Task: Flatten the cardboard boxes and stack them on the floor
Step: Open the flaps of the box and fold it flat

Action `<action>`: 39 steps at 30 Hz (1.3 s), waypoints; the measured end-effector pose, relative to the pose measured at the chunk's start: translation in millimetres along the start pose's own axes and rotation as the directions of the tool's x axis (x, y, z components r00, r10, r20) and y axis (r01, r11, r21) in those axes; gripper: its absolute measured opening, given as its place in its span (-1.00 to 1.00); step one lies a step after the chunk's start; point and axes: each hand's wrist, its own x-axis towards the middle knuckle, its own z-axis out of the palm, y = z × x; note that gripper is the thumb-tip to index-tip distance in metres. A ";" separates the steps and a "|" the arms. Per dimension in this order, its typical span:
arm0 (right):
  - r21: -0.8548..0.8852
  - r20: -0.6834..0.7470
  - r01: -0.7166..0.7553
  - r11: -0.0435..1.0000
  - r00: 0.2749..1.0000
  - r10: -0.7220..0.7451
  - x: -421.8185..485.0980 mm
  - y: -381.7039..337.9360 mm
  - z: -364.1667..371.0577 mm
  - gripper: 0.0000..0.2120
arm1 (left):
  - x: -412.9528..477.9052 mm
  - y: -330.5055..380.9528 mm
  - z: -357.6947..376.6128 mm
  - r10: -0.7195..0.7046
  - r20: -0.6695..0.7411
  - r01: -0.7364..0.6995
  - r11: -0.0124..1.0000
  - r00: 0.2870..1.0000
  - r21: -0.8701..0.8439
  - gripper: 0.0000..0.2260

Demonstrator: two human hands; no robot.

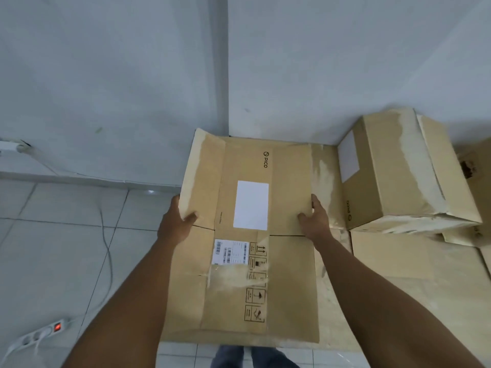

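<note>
**Trainee:** Against the far wall, what lies on the tiled floor (66, 235)?

**Instructor:** Flattened cardboard (398, 264) at right, with one unflattened box (403, 171) standing on its far end. The flattened box (247, 235) is held at centre, over the near-left part of that layer.

**Trainee:** How is it gripped?

**Instructor:** The left hand (176, 221) is curled round the left edge, thumb on top. The right hand (316, 219) clamps the right edge likewise. Neither is spread wide.

**Trainee:** Correct procedure?

**Instructor:** Probably lower it level, align edges with the sheets beneath, press the raised far-left flap flat. Keep clear of the power strip (42, 333) at near left.
</note>
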 end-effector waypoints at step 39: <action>-0.576 0.171 0.462 0.675 0.875 -0.453 -92.9 50.1 105.8 -0.35 | -59.5 -18.5 96.4 0.528 -0.009 -0.427 0.697 0.849 0.576 -0.37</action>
